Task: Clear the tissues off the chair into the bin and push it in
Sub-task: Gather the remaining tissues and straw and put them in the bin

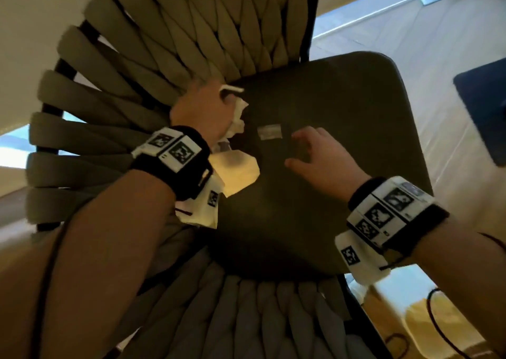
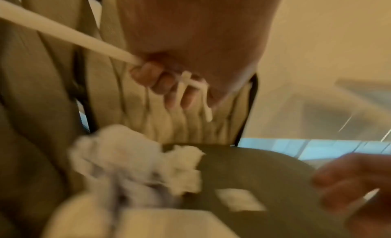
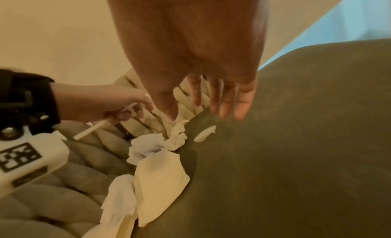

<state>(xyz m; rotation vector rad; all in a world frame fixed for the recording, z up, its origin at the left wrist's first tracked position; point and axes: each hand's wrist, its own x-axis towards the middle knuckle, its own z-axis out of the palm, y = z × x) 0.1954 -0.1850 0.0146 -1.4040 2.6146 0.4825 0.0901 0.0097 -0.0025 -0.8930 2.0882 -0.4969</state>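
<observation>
The chair has a dark seat and a woven beige back. Along the seat's left side lie a crumpled white tissue, a flat cream tissue and a further white tissue. A small white scrap lies mid-seat. My left hand hovers above the crumpled tissue and grips a thin white stick. With fingers straight and empty, my right hand hovers just right of the scrap. No bin shows.
The chair's woven padding wraps round the left and near sides of the seat. Wooden floor lies to the right, with a dark blue mat. Cables trail at the lower right.
</observation>
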